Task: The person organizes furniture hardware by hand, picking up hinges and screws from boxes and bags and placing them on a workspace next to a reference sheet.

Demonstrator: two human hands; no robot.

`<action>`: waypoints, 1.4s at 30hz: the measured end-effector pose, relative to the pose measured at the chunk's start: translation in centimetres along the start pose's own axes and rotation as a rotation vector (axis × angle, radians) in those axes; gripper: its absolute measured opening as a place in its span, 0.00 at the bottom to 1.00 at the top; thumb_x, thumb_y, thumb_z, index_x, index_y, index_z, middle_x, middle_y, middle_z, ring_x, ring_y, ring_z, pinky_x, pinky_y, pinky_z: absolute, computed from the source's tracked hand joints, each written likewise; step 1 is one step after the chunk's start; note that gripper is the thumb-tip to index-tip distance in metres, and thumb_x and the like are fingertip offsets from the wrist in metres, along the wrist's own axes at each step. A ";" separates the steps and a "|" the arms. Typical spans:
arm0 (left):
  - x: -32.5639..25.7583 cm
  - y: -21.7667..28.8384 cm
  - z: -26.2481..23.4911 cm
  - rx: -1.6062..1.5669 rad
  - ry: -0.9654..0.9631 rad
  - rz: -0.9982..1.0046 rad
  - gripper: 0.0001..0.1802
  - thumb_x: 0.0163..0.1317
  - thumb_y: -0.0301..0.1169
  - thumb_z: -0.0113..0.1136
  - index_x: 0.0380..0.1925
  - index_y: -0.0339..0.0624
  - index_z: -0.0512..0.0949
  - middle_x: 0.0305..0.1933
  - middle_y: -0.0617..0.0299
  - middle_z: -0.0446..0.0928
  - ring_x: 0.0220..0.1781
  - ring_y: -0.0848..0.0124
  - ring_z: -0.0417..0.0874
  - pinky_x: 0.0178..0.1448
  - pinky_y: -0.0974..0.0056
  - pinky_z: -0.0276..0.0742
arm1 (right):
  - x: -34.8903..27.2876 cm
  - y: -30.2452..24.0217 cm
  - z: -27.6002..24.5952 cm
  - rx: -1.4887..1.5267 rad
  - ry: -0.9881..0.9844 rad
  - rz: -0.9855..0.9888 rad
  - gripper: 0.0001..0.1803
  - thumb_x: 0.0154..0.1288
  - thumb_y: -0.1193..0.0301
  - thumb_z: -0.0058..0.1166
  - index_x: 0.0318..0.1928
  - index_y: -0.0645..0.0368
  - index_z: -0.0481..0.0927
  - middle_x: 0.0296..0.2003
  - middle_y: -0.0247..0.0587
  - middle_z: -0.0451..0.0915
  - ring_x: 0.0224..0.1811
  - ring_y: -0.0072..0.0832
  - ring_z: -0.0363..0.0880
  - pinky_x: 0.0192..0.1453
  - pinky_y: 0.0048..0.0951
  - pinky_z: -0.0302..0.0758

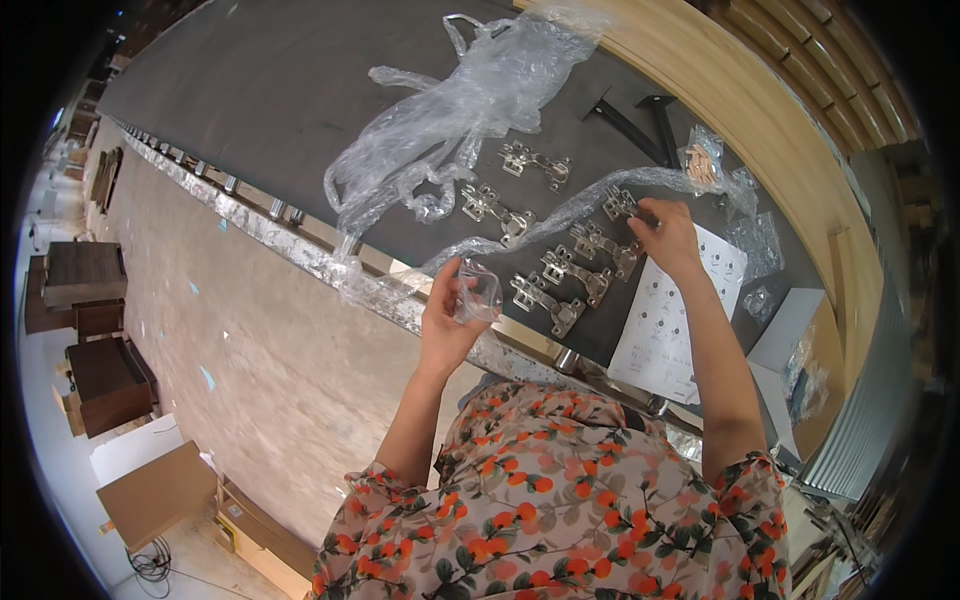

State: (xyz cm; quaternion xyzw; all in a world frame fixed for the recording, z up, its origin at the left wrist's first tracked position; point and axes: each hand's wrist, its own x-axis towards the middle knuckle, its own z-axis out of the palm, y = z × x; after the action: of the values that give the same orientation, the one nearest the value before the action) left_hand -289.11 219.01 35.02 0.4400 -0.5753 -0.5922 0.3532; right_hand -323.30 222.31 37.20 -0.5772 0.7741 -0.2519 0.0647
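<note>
My left hand [449, 316] is closed on a small clear plastic bag [480, 292] at the table's near edge. With the fingers of my right hand [668, 236] I grip the end of a metal cabinet hinge [619, 203], partly hidden behind them. Several more hinges lie on the dark table: one hinge [536, 165] farther off, one hinge [498, 214] left of the middle, and a group around a hinge [547, 303] between my hands. Below my right hand is a printed sheet [660, 330], partly covered by my forearm.
Crumpled plastic wrap [450, 120] spreads over the far left, with a long strip running across the table. Black metal brackets [635, 130] and a bag of wooden dowels [703, 163] lie at the far right. An open carton [800, 360] stands right. Boxes [160, 490] stand on the floor left.
</note>
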 end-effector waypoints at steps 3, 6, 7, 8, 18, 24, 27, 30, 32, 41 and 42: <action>0.1 -0.4 0.1 0.005 0.007 -0.019 0.46 0.43 0.17 0.69 0.64 0.42 0.59 0.47 0.58 0.73 0.44 0.73 0.78 0.51 0.67 0.75 | 1.2 -1.4 0.2 -0.018 0.152 -0.145 0.13 0.52 0.70 0.61 0.39 0.58 0.80 0.36 0.40 0.81 0.43 0.41 0.73 0.49 0.36 0.71; 0.3 0.0 0.5 0.016 0.011 -0.057 0.46 0.43 0.16 0.69 0.64 0.42 0.59 0.47 0.58 0.73 0.44 0.73 0.77 0.51 0.68 0.74 | 2.9 -3.4 1.6 0.057 0.092 -0.259 0.12 0.52 0.73 0.61 0.39 0.57 0.80 0.39 0.39 0.80 0.45 0.41 0.72 0.50 0.37 0.71; 0.2 0.0 0.5 0.013 0.013 -0.058 0.46 0.43 0.16 0.69 0.64 0.42 0.59 0.47 0.58 0.73 0.44 0.73 0.77 0.51 0.68 0.74 | 3.4 -4.3 2.1 0.082 0.065 -0.256 0.12 0.52 0.73 0.61 0.39 0.57 0.80 0.39 0.39 0.80 0.45 0.41 0.72 0.50 0.37 0.71; 0.3 -0.1 0.6 0.012 0.014 -0.056 0.46 0.43 0.16 0.69 0.64 0.42 0.59 0.47 0.58 0.73 0.44 0.73 0.77 0.51 0.68 0.74 | 4.1 -5.1 2.8 0.109 0.043 -0.252 0.12 0.52 0.73 0.61 0.39 0.57 0.80 0.40 0.39 0.80 0.46 0.41 0.71 0.50 0.37 0.71; 0.4 -0.5 -0.6 -0.062 0.075 -0.058 0.45 0.43 0.19 0.70 0.64 0.40 0.59 0.47 0.57 0.74 0.42 0.74 0.76 0.49 0.68 0.74 | 9.2 -5.8 6.6 0.093 -0.098 -0.259 0.17 0.51 0.67 0.62 0.44 0.55 0.79 0.44 0.38 0.79 0.49 0.41 0.69 0.54 0.36 0.69; 0.6 0.0 -0.5 0.006 0.062 -0.079 0.47 0.42 0.16 0.70 0.65 0.41 0.58 0.47 0.59 0.74 0.43 0.74 0.77 0.51 0.68 0.74 | 9.7 -5.5 6.9 0.105 -0.178 -0.283 0.13 0.52 0.67 0.62 0.39 0.55 0.81 0.40 0.37 0.80 0.49 0.40 0.70 0.54 0.36 0.69; 0.8 0.0 -0.4 -0.008 0.063 -0.075 0.47 0.42 0.16 0.70 0.65 0.41 0.58 0.46 0.59 0.74 0.42 0.74 0.76 0.50 0.68 0.73 | 9.4 -5.7 6.8 0.098 -0.144 -0.305 0.12 0.52 0.67 0.61 0.38 0.55 0.81 0.38 0.36 0.80 0.48 0.39 0.70 0.54 0.37 0.69; 0.9 0.0 -0.3 0.010 0.060 -0.073 0.47 0.42 0.16 0.70 0.65 0.41 0.58 0.46 0.59 0.74 0.41 0.75 0.76 0.50 0.68 0.73 | 9.2 -5.3 7.0 0.079 -0.104 -0.309 0.11 0.52 0.67 0.61 0.37 0.55 0.81 0.37 0.36 0.80 0.47 0.39 0.70 0.53 0.38 0.68; 1.1 -0.1 -0.4 -0.002 0.052 -0.087 0.47 0.42 0.19 0.71 0.64 0.41 0.59 0.47 0.58 0.74 0.43 0.73 0.76 0.51 0.68 0.74 | 9.2 -5.0 7.1 0.069 -0.093 -0.305 0.11 0.52 0.67 0.61 0.36 0.55 0.80 0.36 0.37 0.80 0.47 0.40 0.70 0.53 0.38 0.68; 1.0 0.3 -0.8 0.008 0.048 -0.100 0.47 0.42 0.16 0.70 0.65 0.42 0.58 0.48 0.59 0.73 0.42 0.74 0.76 0.50 0.68 0.75 | 8.1 -7.8 6.7 0.140 0.023 -0.389 0.14 0.52 0.64 0.62 0.38 0.58 0.79 0.37 0.40 0.79 0.46 0.42 0.70 0.51 0.38 0.69; 0.8 0.0 -0.8 -0.012 0.049 -0.101 0.47 0.42 0.16 0.70 0.65 0.42 0.58 0.48 0.58 0.73 0.43 0.74 0.76 0.50 0.68 0.75 | 7.5 -8.4 6.9 0.187 -0.025 -0.417 0.15 0.52 0.64 0.62 0.38 0.59 0.79 0.37 0.40 0.79 0.46 0.41 0.70 0.51 0.38 0.69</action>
State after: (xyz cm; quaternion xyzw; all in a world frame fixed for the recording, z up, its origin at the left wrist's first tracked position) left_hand -288.68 217.96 34.98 0.4806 -0.5399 -0.6019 0.3394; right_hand -315.80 211.41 36.60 -0.7192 0.6105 -0.3233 0.0743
